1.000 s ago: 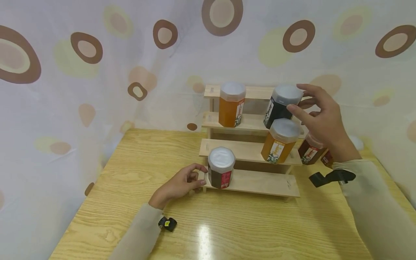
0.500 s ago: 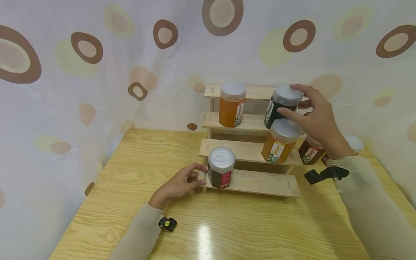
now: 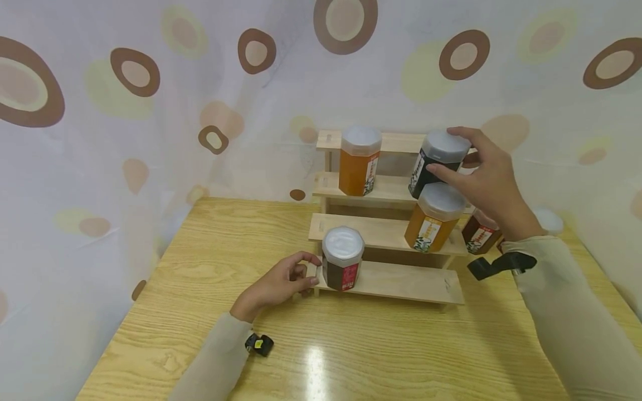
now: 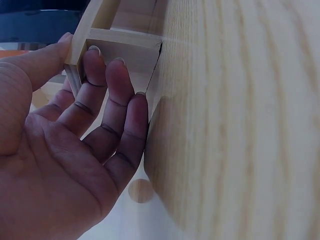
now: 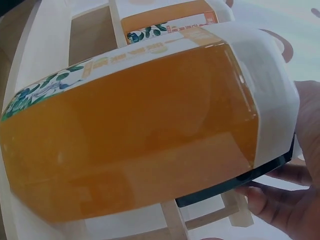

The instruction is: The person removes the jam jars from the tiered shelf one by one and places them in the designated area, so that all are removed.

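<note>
My left hand pinches the left end of the lowest step of the wooden rack; the left wrist view has the thumb and fingers around the board's end. Beside it on that step stands a dark jar with a red label. With thumb and fingers, my right hand grips the lid of the black jar on an upper step at the right. An amber jar stands one step lower, in front of it, and fills much of the right wrist view.
Another amber jar stands at the upper left of the rack. To the right of the rack, a dark red jar and a white-lidded jar are on the wooden table. A patterned cloth hangs behind.
My right hand has shifted left over the black jar's lid, its thumb now farther across the jar's front. The left hand and the jars stay where they were.
</note>
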`<state>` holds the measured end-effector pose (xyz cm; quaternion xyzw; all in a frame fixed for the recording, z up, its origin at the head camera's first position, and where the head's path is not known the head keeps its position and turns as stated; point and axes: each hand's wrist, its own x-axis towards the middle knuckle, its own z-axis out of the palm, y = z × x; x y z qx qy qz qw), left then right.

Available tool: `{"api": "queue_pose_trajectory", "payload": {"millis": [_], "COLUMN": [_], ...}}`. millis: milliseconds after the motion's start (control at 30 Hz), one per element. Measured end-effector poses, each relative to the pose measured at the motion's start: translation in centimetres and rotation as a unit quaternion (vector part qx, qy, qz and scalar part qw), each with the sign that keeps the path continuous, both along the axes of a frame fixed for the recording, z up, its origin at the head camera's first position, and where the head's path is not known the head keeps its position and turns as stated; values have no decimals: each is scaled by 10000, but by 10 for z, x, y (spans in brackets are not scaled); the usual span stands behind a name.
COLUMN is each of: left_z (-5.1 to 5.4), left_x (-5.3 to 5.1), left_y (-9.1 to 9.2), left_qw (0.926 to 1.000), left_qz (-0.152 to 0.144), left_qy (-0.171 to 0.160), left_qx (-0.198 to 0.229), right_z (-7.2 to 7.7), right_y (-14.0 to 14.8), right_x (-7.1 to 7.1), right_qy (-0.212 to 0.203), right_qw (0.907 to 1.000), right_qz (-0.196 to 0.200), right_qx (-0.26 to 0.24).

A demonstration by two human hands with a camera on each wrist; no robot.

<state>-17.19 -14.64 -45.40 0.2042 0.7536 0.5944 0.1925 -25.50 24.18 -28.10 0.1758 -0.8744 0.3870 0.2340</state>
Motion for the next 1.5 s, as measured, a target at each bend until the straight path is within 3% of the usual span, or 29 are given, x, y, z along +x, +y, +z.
{"api": "queue_pose_trajectory", "payload": {"millis": [567,1067,1333,1500], "left_z": [-2,-1,-1,-1], "left_x": [2,1,0,-1], "left_y": [0,0,0,0], "left_qw": [10000,10000,10000,10000], "left_qz": [-24,21,-18,-23], "left_qy": [-4,-19,34,72], "left_qx": [-32,-3,50,41], "right_z": [0,6,8,9], "right_y": [0,12,23,29], "right_x": [-1,2,0,0], "right_qy": [107,631,749,583], "right_qw": [9994,9966,9951,9956], "right_qz": [-277,-369,-440,-524], "right_qx": [153,-379,-470,-520]}}
